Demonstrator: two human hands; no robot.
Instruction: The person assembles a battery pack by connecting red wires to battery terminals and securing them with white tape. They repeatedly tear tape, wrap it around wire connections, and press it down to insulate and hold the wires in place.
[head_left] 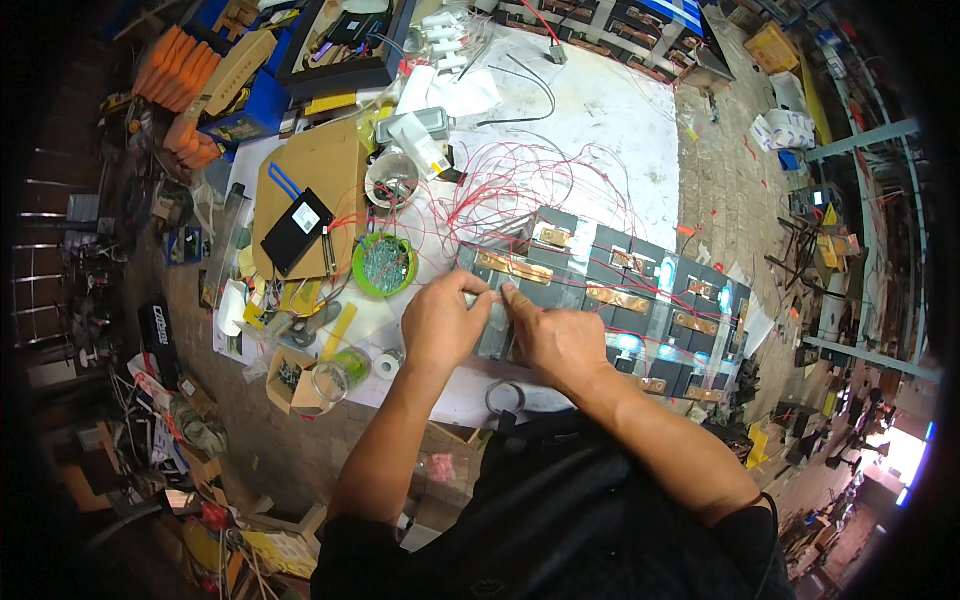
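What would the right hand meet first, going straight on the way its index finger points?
Most likely the copper-coloured strip just beyond the right hand, though depth is unclear.

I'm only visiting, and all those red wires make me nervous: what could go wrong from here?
The looping red wires might snag on the left hand or right hand and be tugged. The green bowl stands near the left hand; a bump could tip it, perhaps scattering its small metal pieces onto the copper-coloured strips.

White label (306, 218) with tiny illegible print on a flat black rectangular module (287, 246), white lettering (162, 322) along a black box (150, 338) at left
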